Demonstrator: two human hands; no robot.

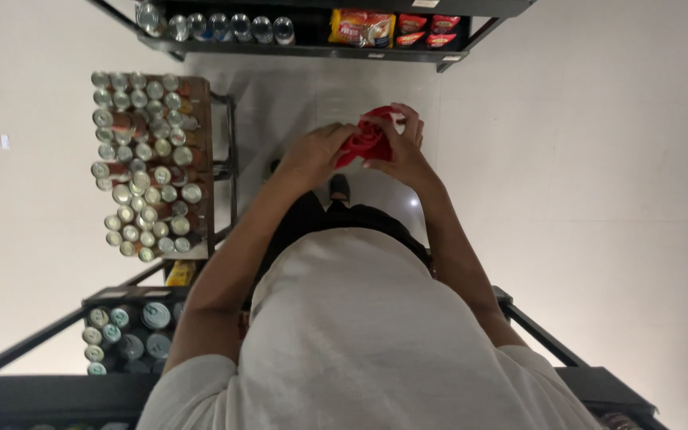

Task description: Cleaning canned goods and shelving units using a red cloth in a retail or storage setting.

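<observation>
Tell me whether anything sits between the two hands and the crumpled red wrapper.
Nothing visible does: the left hand and right hand both grip the crumpled red wrapper directly, above the pale floor.

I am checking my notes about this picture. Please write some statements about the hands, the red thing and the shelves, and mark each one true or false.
1. Both hands hold the crumpled red thing. True: the left hand and the right hand grip it from either side.
2. The cart on the left carries glass bottles. False: it is packed with cans.
3. The far shelf holds cans and red packets. True.
4. The person wears a dark blue shirt. False: the shirt is light, whitish.
5. The red thing lies on the floor. False: it is held up in the air.
</observation>
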